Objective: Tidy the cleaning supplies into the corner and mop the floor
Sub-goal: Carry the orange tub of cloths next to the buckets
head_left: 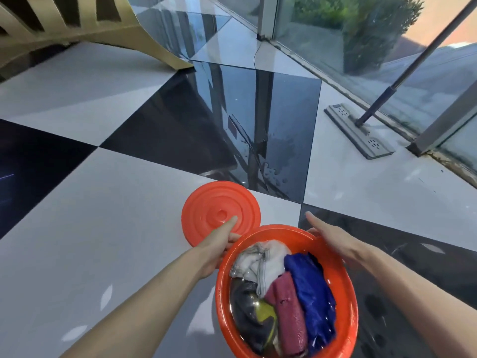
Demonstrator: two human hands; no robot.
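1. An orange basin (347, 285) sits low in the view, over the black-and-white tiled floor (116, 202), holding wet cloths — white (260, 262), blue (312, 293), maroon (289, 313) and dark (250, 311).
2. The left hand (219, 244) grips the basin's left rim, index finger stretched forward.
3. The right hand (330, 236) lies on the far-right rim, fingers fairly straight — whether the thumb hooks under is unclear.
4. An orange lid (206, 210) lies flat just beyond the basin.
5. A flat mop (358, 130) rests near the glass wall (335, 34), well apart.
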